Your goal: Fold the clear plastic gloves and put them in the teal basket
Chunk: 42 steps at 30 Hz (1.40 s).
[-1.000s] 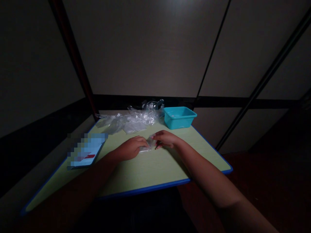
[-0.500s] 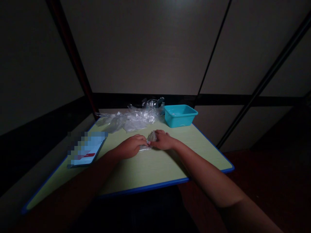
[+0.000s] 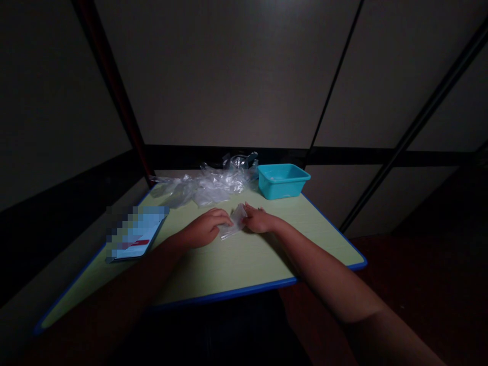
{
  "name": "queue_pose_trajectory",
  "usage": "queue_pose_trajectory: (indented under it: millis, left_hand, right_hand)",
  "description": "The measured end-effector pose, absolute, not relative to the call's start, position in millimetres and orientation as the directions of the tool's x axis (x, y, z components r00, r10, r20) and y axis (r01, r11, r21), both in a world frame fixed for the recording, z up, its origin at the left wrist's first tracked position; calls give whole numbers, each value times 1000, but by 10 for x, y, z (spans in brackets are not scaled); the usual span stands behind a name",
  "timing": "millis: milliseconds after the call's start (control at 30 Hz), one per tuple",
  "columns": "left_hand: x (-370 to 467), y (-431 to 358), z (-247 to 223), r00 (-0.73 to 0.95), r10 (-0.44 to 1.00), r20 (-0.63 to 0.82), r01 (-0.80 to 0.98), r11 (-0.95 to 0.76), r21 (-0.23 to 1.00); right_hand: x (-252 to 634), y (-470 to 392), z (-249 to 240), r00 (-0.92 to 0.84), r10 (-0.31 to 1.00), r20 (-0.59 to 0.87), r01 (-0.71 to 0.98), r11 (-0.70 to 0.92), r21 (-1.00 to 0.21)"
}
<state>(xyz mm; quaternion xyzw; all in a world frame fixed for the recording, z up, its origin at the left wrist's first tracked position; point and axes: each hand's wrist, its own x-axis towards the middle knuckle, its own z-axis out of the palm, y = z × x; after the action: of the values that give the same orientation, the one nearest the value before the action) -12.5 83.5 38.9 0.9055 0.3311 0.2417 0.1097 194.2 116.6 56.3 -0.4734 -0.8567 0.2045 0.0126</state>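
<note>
A small, folded clear plastic bag [image 3: 233,227] lies on the table between my two hands. My left hand [image 3: 206,227] is at its left side, palm down, with the fingers stretched toward the bag and the thumb apart from them. At the bag's right edge, my right hand [image 3: 260,220] grips the plastic between fingers and thumb; part of that edge is hidden behind the fingers. The plastic rises slightly beside the right fingertips.
A heap of loose clear plastic bags [image 3: 213,187] spreads along the back of the table. To its right stands a turquoise basin [image 3: 282,189]. A tablet-like flat object [image 3: 143,244], partly blurred out, lies at left. The yellow-green table [image 3: 229,274] has a blue edge.
My thumbs have drawn apart from where they met over the bag. More of the plastic now shows between my hands, spread flatter.
</note>
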Motion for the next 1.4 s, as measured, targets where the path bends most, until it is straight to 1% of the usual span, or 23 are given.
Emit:
queue_pose_trajectory:
  millis: [100, 233, 400, 467, 533, 600, 700, 767, 833, 933, 1067, 1200, 1400]
  left_hand:
    - [-118, 831, 381, 671, 657, 344, 546, -751, 370]
    - [-104, 829, 376, 672, 666, 324, 546, -741, 391]
    - [-103, 835, 374, 674, 662, 328, 522, -741, 423]
    - [-106, 840, 374, 642, 696, 321, 520, -703, 484]
    - [-112, 856, 369, 580, 752, 315, 508, -635, 581]
    - [-122, 889, 359, 493, 806, 329, 474, -565, 675]
    - [-137, 949, 344, 313, 884, 347, 409, -455, 791]
    - [-141, 973, 348, 204, 936, 286, 366, -344, 865]
    - [-134, 973, 364, 155, 971, 182, 334, -225, 916]
    - [-108, 952, 400, 145, 987, 63, 312, -106, 944]
    - [-81, 940, 423, 131, 991, -1, 273, -35, 961]
    - [-85, 949, 412, 130, 991, -10, 232, -21, 973]
    - [-76, 929, 412, 116, 993, 36, 188, -57, 981]
  right_hand:
    - [1960, 1180, 557, -545, 824, -157, 812, 472, -343]
    - [1951, 1200, 513, -502, 859, -102, 830, 446, -334]
    - [1911, 1200, 452, -588, 809, -16, 750, 538, -384]
    - [1902, 1192, 437, -647, 763, -2, 695, 589, -412]
    - [1898, 1188, 423, -701, 713, 11, 636, 633, -441]
    - [1896, 1188, 410, -733, 680, 16, 601, 658, -453]
    - [1893, 1187, 402, -731, 683, 9, 611, 660, -437]
    - [1890, 1178, 408, -717, 697, 4, 632, 652, -419]
    - [1886, 1161, 420, -707, 708, 0, 648, 647, -401]
    - [1871, 1128, 438, -693, 721, -7, 668, 638, -382]
    - [1827, 1088, 451, -673, 740, 3, 686, 625, -373]
    - [1775, 1056, 443, -678, 734, 28, 685, 646, -336]
    - [1758, 1058, 379, -759, 649, 46, 613, 737, -284]
